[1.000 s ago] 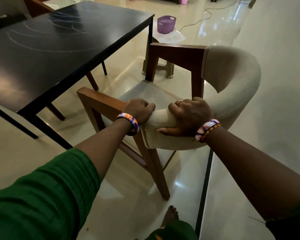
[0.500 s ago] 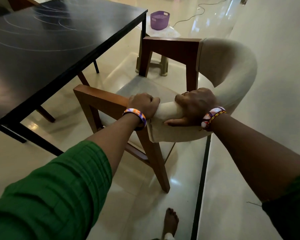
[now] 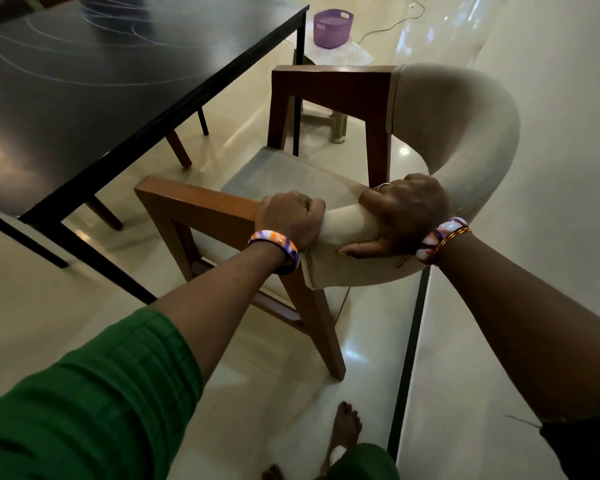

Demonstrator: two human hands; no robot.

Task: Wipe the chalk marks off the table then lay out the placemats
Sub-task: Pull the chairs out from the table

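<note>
Nearest, the left hand [image 3: 289, 216] and the right hand [image 3: 404, 213] both gripped the padded back of the chair [image 3: 458, 140], fingers curled over it. Beyond the chair, the dark tabletop [image 3: 84, 81] carried white chalk marks [image 3: 84, 53], not yet wiped. If the chair swung sideways, its wooden arm could hit the tabletop edge.

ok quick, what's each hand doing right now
Left hand: closed around the chair's padded backrest at its left end.
Right hand: gripping the same backrest.
</note>
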